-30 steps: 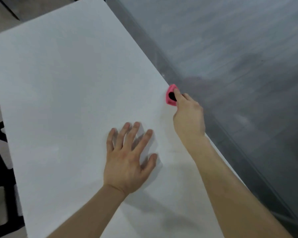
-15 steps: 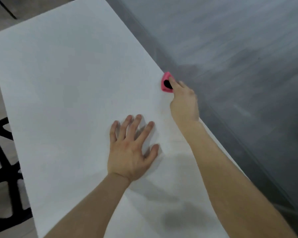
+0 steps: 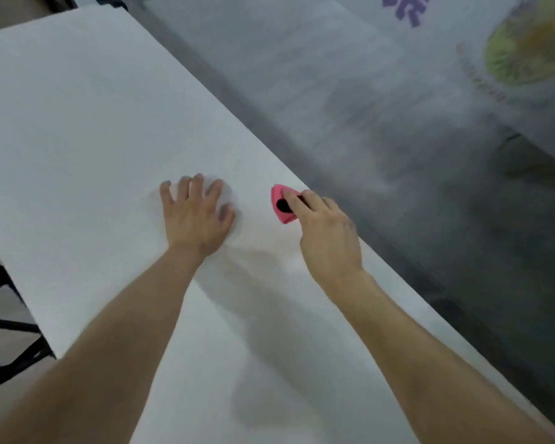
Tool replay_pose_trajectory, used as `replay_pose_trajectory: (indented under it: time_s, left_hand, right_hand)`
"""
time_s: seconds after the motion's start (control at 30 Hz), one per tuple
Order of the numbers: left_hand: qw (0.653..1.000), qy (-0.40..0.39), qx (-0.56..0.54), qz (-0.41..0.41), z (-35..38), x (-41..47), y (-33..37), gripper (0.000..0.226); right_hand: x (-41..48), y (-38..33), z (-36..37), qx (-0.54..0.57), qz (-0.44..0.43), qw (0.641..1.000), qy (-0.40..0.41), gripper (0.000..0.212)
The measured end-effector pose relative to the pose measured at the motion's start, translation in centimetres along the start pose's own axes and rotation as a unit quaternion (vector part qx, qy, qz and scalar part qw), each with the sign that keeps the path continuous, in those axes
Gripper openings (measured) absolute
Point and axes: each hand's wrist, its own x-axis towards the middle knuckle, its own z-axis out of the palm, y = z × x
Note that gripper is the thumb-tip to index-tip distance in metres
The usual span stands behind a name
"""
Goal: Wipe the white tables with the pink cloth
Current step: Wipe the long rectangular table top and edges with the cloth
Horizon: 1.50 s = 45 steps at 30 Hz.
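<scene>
We log the pink cloth as a small folded wad lying on the white surface, close to its right-hand edge and roughly mid-frame. A dark patch shows on the top face of the cloth; what it is we cannot tell.

The right hand sits at about 5 o'clock from the cloth and holds it. Its grip is curled round the wad, with the index finger laid across the top and over the dark patch. The thumb is hidden beneath the hand.

The left hand lies at 9 o'clock from the cloth, apart from it. This grip is spread: palm down, fingers splayed and flat on the surface, holding nothing. Both bare forearms run in from the 6 o'clock edge of the frame and throw soft shadows on the white top.

At 3 o'clock, past the surface edge, we note a grey floor, blurred. At 1 o'clock there is a blurred printed sheet with green, yellow and purple marks. At 8 o'clock a black frame shows beside the surface.
</scene>
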Motion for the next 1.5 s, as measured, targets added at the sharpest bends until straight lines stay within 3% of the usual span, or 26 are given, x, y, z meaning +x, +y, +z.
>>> replay_pose_trajectory:
  time_s: [0.1, 0.2, 0.4, 0.57, 0.83, 1.13, 1.33, 1.5]
  left_hand:
    - [0.999, -0.035, 0.009, 0.022, -1.3, -2.9, 1.2, 0.044]
    - [0.995, -0.068, -0.033, 0.063, -3.9, -9.7, 2.3, 0.037]
    - [0.944, -0.215, -0.098, 0.229, -9.9, -27.5, 1.0, 0.036]
    - [0.925, -0.307, -0.077, 0.209, -15.1, -35.9, -1.2, 0.041]
    - [0.952, -0.198, -0.020, 0.231, -23.2, -44.1, -4.5, 0.032]
    - [0.948, -0.198, 0.038, 0.247, -30.6, -50.1, -12.8, 0.028]
    - [0.950, -0.160, 0.042, 0.263, -31.2, -48.4, -18.7, 0.028]
    - [0.960, -0.128, 0.026, 0.248, -29.6, -44.2, -29.1, 0.029]
  right_hand:
    - [-9.0, -1.9, -0.1, -0.011, -0.020, 0.999, -0.025, 0.074]
    - [-17.4, -2.8, 0.3, -0.019, 0.024, 0.997, -0.075, 0.075]
    - [-31.1, -7.7, -0.6, -0.033, 0.062, 0.978, -0.198, 0.054]
    - [-33.0, -11.3, -5.5, -0.039, 0.073, 0.960, -0.269, 0.050]
    - [-38.3, -18.0, -12.7, -0.064, 0.064, 0.978, -0.188, 0.044]
    - [-43.5, -28.1, -16.8, 0.027, 0.106, 0.988, -0.111, 0.055]
    - [-41.4, -33.5, -17.1, 0.007, 0.105, 0.989, -0.103, 0.056]
    - [-33.6, -40.9, -14.2, -0.024, 0.060, 0.993, -0.098, 0.052]
